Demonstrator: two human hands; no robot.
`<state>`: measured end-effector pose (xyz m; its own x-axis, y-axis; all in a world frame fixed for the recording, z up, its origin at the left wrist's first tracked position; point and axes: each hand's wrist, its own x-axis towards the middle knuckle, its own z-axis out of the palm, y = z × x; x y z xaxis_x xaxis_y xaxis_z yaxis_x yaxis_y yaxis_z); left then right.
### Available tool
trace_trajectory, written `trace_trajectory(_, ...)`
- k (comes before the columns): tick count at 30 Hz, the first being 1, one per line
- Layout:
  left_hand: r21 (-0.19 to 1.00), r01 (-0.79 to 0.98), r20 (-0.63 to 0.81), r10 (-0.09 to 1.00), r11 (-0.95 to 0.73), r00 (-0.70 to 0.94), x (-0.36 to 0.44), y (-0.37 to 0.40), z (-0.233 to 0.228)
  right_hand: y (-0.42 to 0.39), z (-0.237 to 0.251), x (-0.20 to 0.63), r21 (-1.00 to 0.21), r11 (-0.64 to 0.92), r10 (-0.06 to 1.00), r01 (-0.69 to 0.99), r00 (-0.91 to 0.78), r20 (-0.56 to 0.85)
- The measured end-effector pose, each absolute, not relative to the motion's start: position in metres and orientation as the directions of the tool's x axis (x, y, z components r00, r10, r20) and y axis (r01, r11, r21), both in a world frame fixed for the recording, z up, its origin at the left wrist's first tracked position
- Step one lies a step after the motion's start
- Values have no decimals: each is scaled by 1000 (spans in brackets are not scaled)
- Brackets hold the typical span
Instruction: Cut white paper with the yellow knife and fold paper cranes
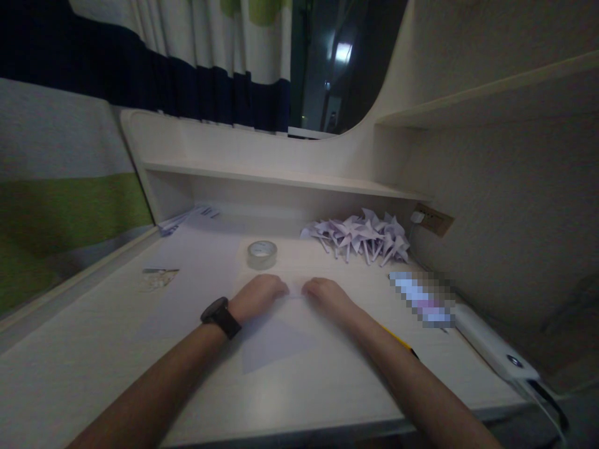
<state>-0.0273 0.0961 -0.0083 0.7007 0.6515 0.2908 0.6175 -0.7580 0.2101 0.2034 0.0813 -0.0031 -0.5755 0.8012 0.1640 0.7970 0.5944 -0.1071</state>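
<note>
Both hands rest knuckles-up on the desk (93, 349), close together, pressing on a pale sheet of paper (276, 340) that lies flat under them and runs back toward the person between the forearms. The left hand (258, 295) is curled, fingers bent down onto the far edge of the paper; a dark watch (219, 317) sits on its wrist. The right hand (327, 293) is curled the same way just beside it, fingertips nearly meeting those of the left; whether either hand pinches a fold or only presses flat cannot be told, as the fingertips are hidden. Just beyond the left hand stands a roll of tape (262, 254). Beyond the right hand, further back and to its right, lies a heap of folded paper cranes (362, 237) against the back of the desk. Well to the left of the left hand lies a small card (158, 278), and further back on that side a stack of sheets (185, 218). To the right of the right forearm lies a white device (493, 349), and a yellow pencil (397, 340) shows from under that forearm.
</note>
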Motion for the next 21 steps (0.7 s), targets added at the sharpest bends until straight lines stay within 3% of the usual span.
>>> trace_trajectory(3,309,586,293,661,-749,691,-31,103,-10,84,-3,209,-223,621,784,752,-589,196)
trace_trajectory(7,308,587,297,662,-748,688,-32,102,-7,84,-2,211,-266,625,780,734,-585,222)
trace_trajectory(21,-4,666,261,642,-746,721,-24,88,1,86,-6,206,-165,603,791,781,-557,251)
